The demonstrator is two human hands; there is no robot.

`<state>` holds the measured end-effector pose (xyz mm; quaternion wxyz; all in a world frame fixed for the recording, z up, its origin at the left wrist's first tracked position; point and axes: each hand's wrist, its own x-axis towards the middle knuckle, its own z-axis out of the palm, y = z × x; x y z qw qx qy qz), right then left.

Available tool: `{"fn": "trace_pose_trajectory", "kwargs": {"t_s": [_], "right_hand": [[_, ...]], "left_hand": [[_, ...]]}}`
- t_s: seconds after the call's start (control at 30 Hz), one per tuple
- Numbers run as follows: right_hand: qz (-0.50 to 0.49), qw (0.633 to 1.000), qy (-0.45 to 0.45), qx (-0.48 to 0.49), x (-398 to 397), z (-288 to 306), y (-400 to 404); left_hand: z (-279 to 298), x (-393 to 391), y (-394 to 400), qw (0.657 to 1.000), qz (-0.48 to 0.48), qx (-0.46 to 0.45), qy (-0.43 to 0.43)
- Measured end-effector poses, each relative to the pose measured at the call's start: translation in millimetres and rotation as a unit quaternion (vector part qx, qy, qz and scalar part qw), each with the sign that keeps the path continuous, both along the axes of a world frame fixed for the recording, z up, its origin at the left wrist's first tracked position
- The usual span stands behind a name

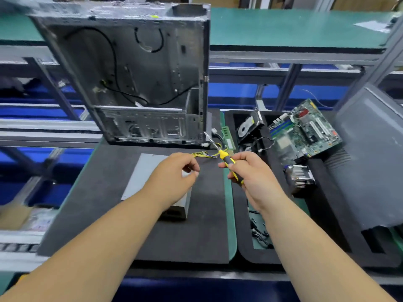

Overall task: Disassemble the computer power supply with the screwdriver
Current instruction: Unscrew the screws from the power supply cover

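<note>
The grey metal power supply (148, 173) lies flat on the dark mat, its yellow wire bundle (205, 154) trailing off toward the far right. My left hand (174, 175) hovers over its right end, thumb and forefinger pinched together; whether something small sits between them I cannot tell. My right hand (250, 173) grips the yellow-and-black screwdriver (226, 160) by the handle, just right of the supply. Its shaft points up and to the left, toward the case.
An emptied computer case (135, 79) stands upright behind the power supply. To the right lie a hard drive (248, 126), a motherboard (305, 131), a heatsink fan (299, 176), a grey side panel (370, 158) and loose black screws (259, 232). Blue rails run along the left.
</note>
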<state>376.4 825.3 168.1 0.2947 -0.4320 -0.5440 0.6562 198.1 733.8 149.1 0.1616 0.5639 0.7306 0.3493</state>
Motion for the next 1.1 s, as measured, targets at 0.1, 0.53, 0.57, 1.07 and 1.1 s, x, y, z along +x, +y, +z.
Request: {"fn": "trace_pose_trajectory", "kwargs": {"t_s": [0.1, 0.53, 0.57, 1.07, 1.1], "right_hand": [[0.021, 1.000, -0.006, 0.015, -26.3, -0.6, -14.4], [-0.025, 0.997, -0.005, 0.075, -101.0, -16.1, -74.1], [-0.038, 0.996, 0.003, 0.080, -104.1, -15.9, -77.1], [-0.059, 0.969, -0.046, 0.235, -141.1, -4.6, -116.3], [-0.053, 0.966, -0.055, 0.247, -143.7, -3.8, -118.8]], "left_hand": [[-4.8, -35.8, -23.3, 0.999, 0.033, -0.011, -0.002], [-54.2, -132.2, -98.1, 0.977, 0.051, -0.031, -0.203], [-57.0, -133.8, -99.6, 0.975, 0.038, -0.031, -0.216], [-83.9, -152.7, -108.1, 0.942, -0.072, 0.015, -0.327], [-85.0, -153.5, -108.7, 0.943, -0.078, 0.020, -0.322]]}}
